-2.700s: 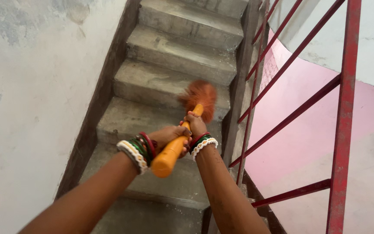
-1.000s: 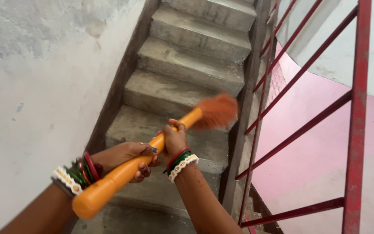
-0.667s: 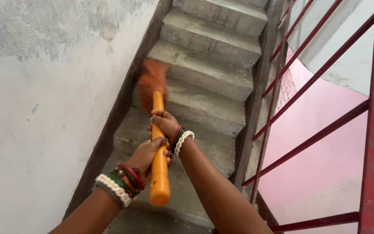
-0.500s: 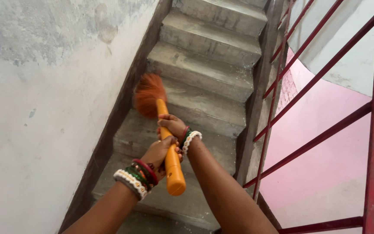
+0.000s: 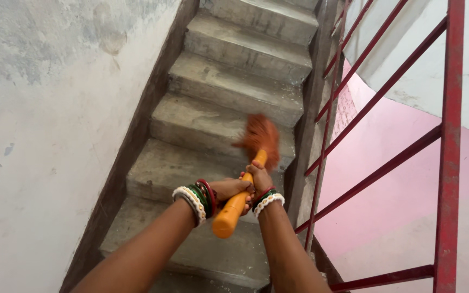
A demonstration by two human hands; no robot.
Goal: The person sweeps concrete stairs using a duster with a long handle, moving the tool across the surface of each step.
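Observation:
I hold a short broom with an orange handle (image 5: 235,206) and a blurred reddish-brown brush head (image 5: 260,135). My right hand (image 5: 260,179) grips the handle higher up, nearer the brush. My left hand (image 5: 230,190) is wrapped around the handle just below it, with the handle's rounded end sticking out toward me. Both wrists wear coloured and white bangles. The brush head lies over the right side of a grey concrete step (image 5: 191,125), close to the stair's right edge.
Concrete stairs (image 5: 245,49) rise ahead, dusty and rough. A stained whitish wall (image 5: 44,108) with a dark skirting strip runs along the left. A red metal railing (image 5: 446,141) bounds the right side, with a pink wall (image 5: 397,190) beyond it.
The brush head has swung from the left side of the steps across to the right side. Both hands stay on the handle and have shifted right and slightly lower.

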